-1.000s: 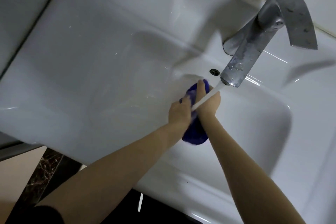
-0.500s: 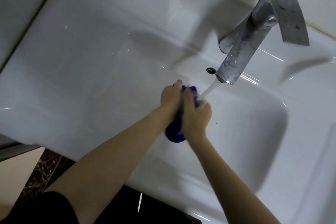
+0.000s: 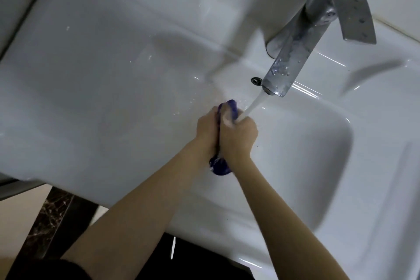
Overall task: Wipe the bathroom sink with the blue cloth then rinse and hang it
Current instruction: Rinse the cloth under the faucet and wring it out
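The blue cloth [image 3: 220,166] is bunched into a wad between both hands over the white sink basin [image 3: 318,166]. One end sticks up past my fingers, the other hangs below my wrists. My left hand [image 3: 206,132] and my right hand [image 3: 238,136] are pressed together, both closed on the cloth. Water runs from the chrome tap [image 3: 295,52] in a slanted stream and lands on my right hand and the top of the cloth.
The sink's flat white counter [image 3: 102,64] stretches to the left, with water drops near the basin edge. The overflow hole [image 3: 256,80] sits behind the spout. A dark marble floor strip [image 3: 50,223] shows below the sink's front edge.
Both hands have shifted left and drawn close together around the cloth. It is bunched tighter, with less of it showing. The water stream keeps running.
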Tool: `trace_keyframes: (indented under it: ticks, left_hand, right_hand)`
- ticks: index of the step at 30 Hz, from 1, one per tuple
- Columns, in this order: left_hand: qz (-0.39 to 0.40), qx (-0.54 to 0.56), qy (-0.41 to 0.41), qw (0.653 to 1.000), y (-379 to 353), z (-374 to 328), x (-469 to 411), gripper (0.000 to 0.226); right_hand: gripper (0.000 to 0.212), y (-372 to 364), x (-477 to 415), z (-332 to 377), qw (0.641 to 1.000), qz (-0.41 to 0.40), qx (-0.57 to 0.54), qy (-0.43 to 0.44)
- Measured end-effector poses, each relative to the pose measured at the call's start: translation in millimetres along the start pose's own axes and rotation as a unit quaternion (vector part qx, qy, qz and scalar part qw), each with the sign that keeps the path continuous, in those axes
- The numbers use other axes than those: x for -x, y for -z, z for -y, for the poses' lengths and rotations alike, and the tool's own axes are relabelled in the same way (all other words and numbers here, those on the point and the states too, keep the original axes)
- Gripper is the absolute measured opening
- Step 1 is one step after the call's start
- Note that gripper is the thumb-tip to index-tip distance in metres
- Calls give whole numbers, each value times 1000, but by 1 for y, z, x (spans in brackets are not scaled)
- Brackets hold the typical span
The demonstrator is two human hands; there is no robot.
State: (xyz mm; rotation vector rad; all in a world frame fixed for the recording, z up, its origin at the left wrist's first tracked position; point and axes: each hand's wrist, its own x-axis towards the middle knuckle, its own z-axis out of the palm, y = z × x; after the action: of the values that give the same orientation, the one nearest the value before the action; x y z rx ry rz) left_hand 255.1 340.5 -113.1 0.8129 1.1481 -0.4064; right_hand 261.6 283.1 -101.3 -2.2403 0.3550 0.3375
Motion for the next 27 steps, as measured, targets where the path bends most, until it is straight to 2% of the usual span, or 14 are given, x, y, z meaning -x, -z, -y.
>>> trace_keyframes:
  ticks: [2, 5, 7, 9, 12, 13, 16, 20, 22, 25, 27]
  left_hand:
    - [20, -33, 5, 999, -4, 17, 6, 31]
    - [-20, -98, -52, 994, -14, 4, 0, 29]
    - [-52, -118, -88, 988, -15, -15, -8, 38]
    - [-26, -144, -94, 985, -16, -17, -14, 39]
    - [-23, -136, -91, 986, -16, 8, -1, 33]
    - [-26, -125, -95, 987, -16, 14, 6, 32]
    - [33, -101, -81, 991, -10, 5, 16, 37]
    - [-29, -121, -116, 985, 32, -32, 17, 36]
    - [-55, -125, -139, 981, 51, -44, 18, 37]
    - [-77, -135, -161, 975, 62, -56, 20, 37]
    - [-78, -136, -163, 974, 60, -58, 19, 39]
  right_hand:
    - [52, 10, -34, -4, 998, -1, 7, -66]
    - [40, 22, -39, -18, 990, 17, -92, -107]
    - [44, 15, -7, -21, 990, 12, -111, -85]
    - [51, 12, 13, -16, 997, -7, -72, -37]
    - [46, 18, -16, -4, 998, -33, -39, -29]
    - [42, 21, -31, -2, 997, -26, -53, -48]
    - [31, 23, -49, -7, 979, 21, -148, -137]
    - [35, 21, -36, -3, 942, 84, -251, -206]
    - [39, 18, -30, 7, 933, 110, -255, -229]
    - [43, 12, -22, 18, 946, 124, -227, -196]
    - [43, 16, -20, 18, 945, 116, -225, -207]
